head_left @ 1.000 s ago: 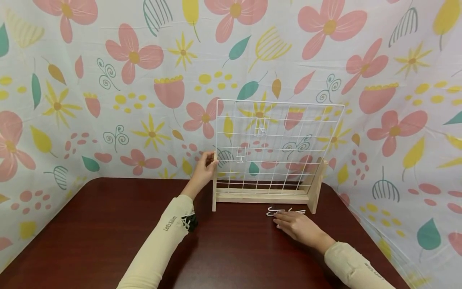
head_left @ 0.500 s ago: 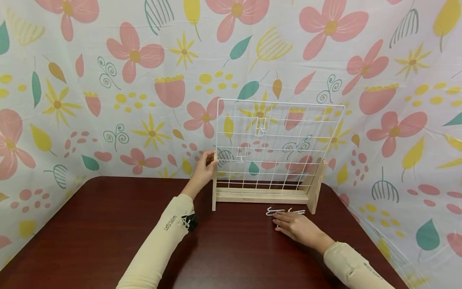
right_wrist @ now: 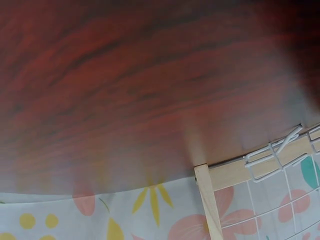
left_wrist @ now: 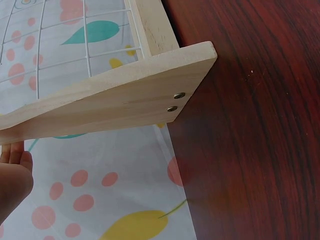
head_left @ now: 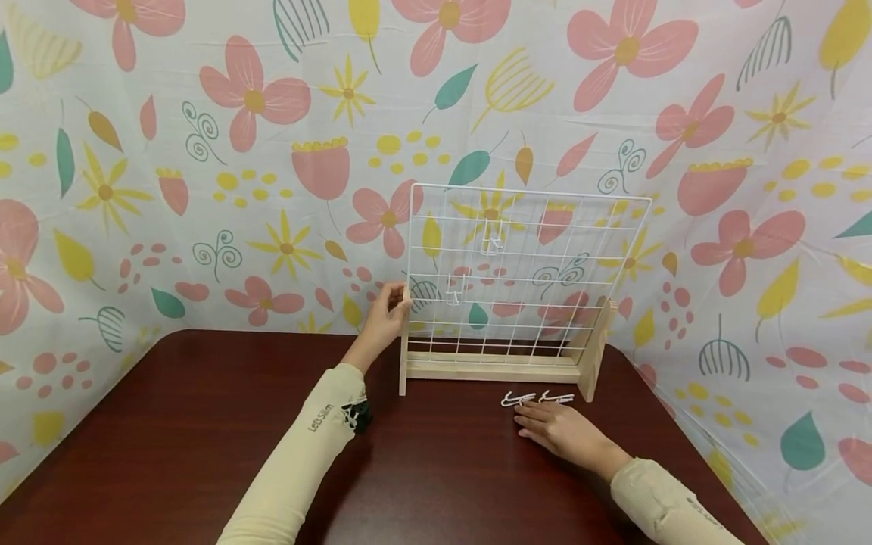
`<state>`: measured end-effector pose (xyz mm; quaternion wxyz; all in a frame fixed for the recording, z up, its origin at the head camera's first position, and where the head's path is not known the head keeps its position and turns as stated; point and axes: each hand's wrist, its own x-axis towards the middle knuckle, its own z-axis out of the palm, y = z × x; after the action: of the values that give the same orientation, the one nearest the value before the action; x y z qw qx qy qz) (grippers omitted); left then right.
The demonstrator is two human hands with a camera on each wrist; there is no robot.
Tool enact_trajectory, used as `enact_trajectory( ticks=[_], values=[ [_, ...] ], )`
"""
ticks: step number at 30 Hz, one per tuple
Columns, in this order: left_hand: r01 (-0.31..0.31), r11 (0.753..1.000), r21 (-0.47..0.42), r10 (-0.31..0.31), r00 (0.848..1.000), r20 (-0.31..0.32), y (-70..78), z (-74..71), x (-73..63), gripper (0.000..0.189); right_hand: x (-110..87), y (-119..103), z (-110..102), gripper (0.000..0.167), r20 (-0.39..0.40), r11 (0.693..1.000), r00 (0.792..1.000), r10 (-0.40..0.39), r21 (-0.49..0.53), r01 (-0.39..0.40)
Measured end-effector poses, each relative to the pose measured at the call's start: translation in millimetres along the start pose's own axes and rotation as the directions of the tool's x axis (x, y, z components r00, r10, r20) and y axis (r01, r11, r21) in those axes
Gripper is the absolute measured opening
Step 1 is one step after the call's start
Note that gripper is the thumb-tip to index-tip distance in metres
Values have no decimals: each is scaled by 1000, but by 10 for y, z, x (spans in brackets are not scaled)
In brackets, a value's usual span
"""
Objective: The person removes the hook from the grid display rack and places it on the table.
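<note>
A white wire grid (head_left: pixel 521 280) stands in a pale wooden frame, with two white wire hooks hanging on it, an upper hook (head_left: pixel 492 241) and a lower hook (head_left: pixel 454 294). My left hand (head_left: pixel 384 318) grips the frame's left side panel (left_wrist: pixel 115 95) near its top. My right hand (head_left: pixel 562 433) lies palm down at the table, fingers fairly straight. Just beyond its fingertips lie two loose white hooks, a left hook (head_left: pixel 518 399) and a right hook (head_left: pixel 557 397). Whether the fingertips touch the left hook is hard to tell. Those hooks also show in the right wrist view, near the wooden crossbar (right_wrist: pixel 232 174).
The rack is at the back of a dark red wooden table (head_left: pixel 170 424), its right side panel (head_left: pixel 594 352) near the right edge. Behind and beside it hangs a flower-printed white cloth (head_left: pixel 272 212).
The loose left hook has turned slightly and lies more slanted beside my right fingertips. My left hand stays at the frame, and the hanging hooks have not moved.
</note>
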<state>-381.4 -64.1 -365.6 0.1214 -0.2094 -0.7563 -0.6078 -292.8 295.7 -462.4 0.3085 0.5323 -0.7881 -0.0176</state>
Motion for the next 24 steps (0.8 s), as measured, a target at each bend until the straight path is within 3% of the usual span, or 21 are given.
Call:
enact_trajectory(
  ticks=[16, 24],
  values=[
    [-29, 1000, 11, 29, 1000, -13, 8, 16, -6, 38, 65, -81, -71, 25, -74, 999, 997, 25, 34, -23],
    [-22, 1000, 2, 22, 1000, -4, -8, 6, -2, 39, 148, -96, -95, 36, -98, 997, 992, 73, 41, -69]
  ],
)
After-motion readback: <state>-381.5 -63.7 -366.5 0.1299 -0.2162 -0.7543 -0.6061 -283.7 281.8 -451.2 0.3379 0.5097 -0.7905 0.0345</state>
